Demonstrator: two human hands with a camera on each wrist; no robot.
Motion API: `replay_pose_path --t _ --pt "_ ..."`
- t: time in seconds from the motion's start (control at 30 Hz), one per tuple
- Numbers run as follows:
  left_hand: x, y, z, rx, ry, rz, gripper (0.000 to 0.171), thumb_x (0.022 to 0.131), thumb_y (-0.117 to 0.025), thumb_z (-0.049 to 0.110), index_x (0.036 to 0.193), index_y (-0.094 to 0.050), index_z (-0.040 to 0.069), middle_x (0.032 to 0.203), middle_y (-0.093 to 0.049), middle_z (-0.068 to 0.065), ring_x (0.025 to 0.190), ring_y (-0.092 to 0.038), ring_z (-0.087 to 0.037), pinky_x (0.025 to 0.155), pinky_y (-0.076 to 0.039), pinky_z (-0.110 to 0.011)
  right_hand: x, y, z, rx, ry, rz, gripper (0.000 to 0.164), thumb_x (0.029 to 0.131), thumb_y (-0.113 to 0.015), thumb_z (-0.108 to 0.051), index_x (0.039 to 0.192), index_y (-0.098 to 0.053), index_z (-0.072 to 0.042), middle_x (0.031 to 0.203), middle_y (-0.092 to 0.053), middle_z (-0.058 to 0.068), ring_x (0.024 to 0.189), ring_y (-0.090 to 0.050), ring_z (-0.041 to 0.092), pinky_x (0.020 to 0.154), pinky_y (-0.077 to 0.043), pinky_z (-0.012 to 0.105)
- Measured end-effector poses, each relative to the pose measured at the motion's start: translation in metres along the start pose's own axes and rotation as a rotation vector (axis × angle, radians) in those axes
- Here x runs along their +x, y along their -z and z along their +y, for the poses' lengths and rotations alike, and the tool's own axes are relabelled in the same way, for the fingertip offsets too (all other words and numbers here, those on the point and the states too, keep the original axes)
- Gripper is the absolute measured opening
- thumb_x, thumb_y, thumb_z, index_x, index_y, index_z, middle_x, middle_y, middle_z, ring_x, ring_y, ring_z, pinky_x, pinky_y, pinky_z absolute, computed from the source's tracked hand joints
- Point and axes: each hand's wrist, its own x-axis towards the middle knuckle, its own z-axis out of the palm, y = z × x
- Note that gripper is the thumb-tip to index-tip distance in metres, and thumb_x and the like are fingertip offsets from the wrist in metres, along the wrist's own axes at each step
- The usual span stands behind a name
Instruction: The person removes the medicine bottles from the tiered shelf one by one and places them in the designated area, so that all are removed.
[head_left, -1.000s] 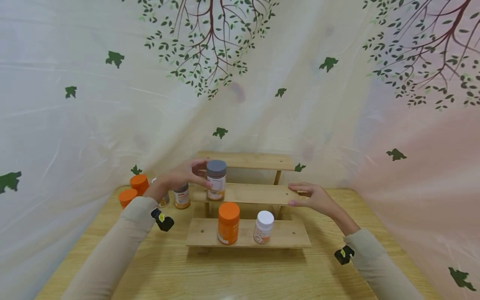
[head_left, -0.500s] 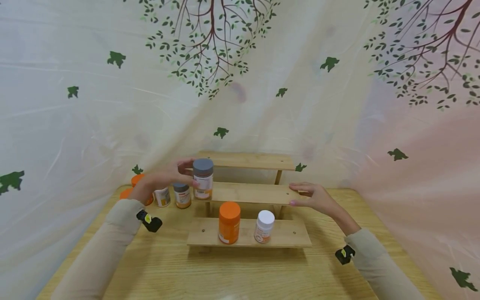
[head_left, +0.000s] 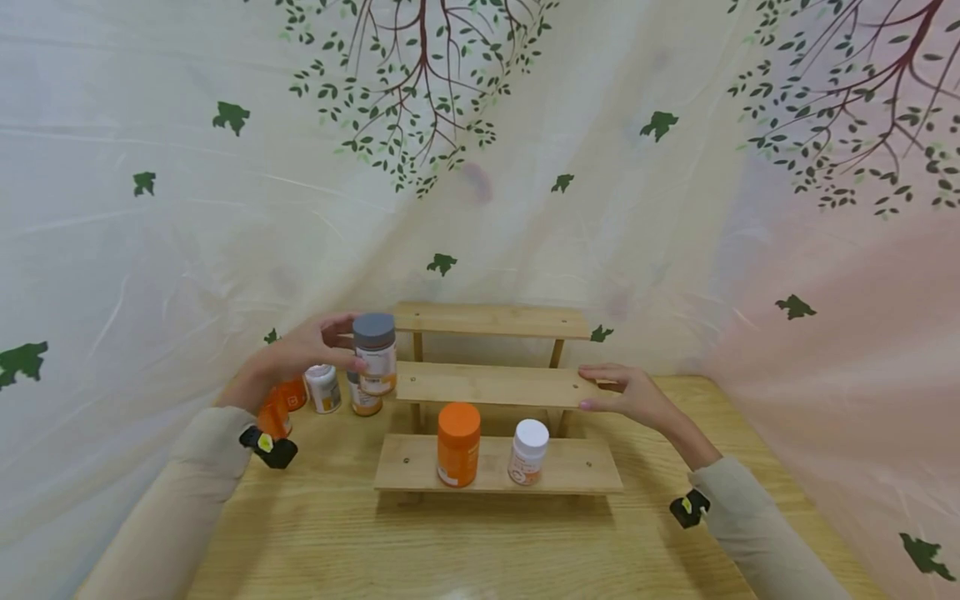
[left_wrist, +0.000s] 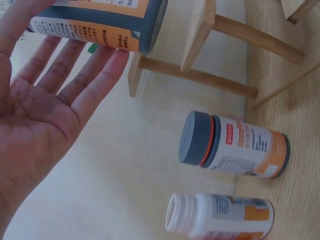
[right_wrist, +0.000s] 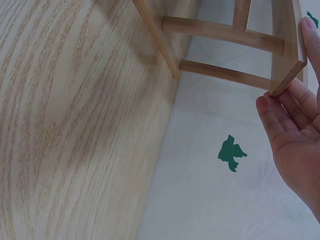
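In the head view my left hand [head_left: 303,348] holds a grey-lidded supplement bottle [head_left: 377,365] upright, off the left end of the wooden three-step shelf [head_left: 495,385]. The left wrist view shows fingers and thumb round the bottle's labelled body [left_wrist: 95,29]; its lid is out of that frame. My right hand [head_left: 630,400] grips the right end of the middle step, thumb on one side and fingertips on the other, as the right wrist view confirms. On the bottom step stand an orange bottle [head_left: 458,450] and a smaller white-capped bottle [head_left: 528,454].
Left of the shelf, another grey-lidded bottle [left_wrist: 247,147] and a white bottle [left_wrist: 220,215] stand on the wooden table [head_left: 465,550]. Orange bottles [head_left: 276,417] sit farther left, partly hidden by my arm. A leaf-printed curtain [head_left: 510,225] hangs behind.
My left hand has carried the grey-lidded bottle leftward, from over the middle step to beyond its left end. The right hand keeps its place on the step.
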Motion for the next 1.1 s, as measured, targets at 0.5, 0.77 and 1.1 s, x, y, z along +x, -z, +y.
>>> replay_pose_path --t 0.5,0.77,1.1 --pt "-0.033 0.010 -0.011 0.055 0.058 0.107 0.067 0.092 -0.075 0.014 0.151 -0.042 0.008 0.144 -0.057 -0.009 0.138 -0.049 -0.044 0.108 -0.049 -0.055 0.002 0.000 0.005 0.001 -0.018 -0.005 0.063 0.085 -0.084 -0.023 0.139 -0.061 -0.001 0.148 -0.057 0.018 0.140 -0.049 0.040 0.111 -0.046 0.055" --pt "-0.045 0.013 -0.019 0.064 0.065 0.145 0.067 0.092 -0.076 0.013 0.150 -0.043 0.008 0.135 -0.061 0.005 0.131 -0.057 -0.027 0.101 -0.054 -0.035 0.002 0.000 0.004 0.002 -0.020 -0.006 0.062 0.086 -0.083 -0.023 0.139 -0.061 -0.001 0.148 -0.056 0.018 0.141 -0.048 0.041 0.111 -0.046 0.055" --pt "-0.062 0.014 -0.031 0.077 0.089 0.222 0.070 0.091 -0.077 0.014 0.150 -0.042 0.002 0.128 -0.062 0.012 0.121 -0.061 -0.009 0.092 -0.055 -0.022 0.002 0.000 0.004 0.005 -0.007 -0.002 0.061 0.086 -0.083 -0.021 0.139 -0.061 -0.001 0.148 -0.056 0.018 0.140 -0.048 0.041 0.111 -0.046 0.054"
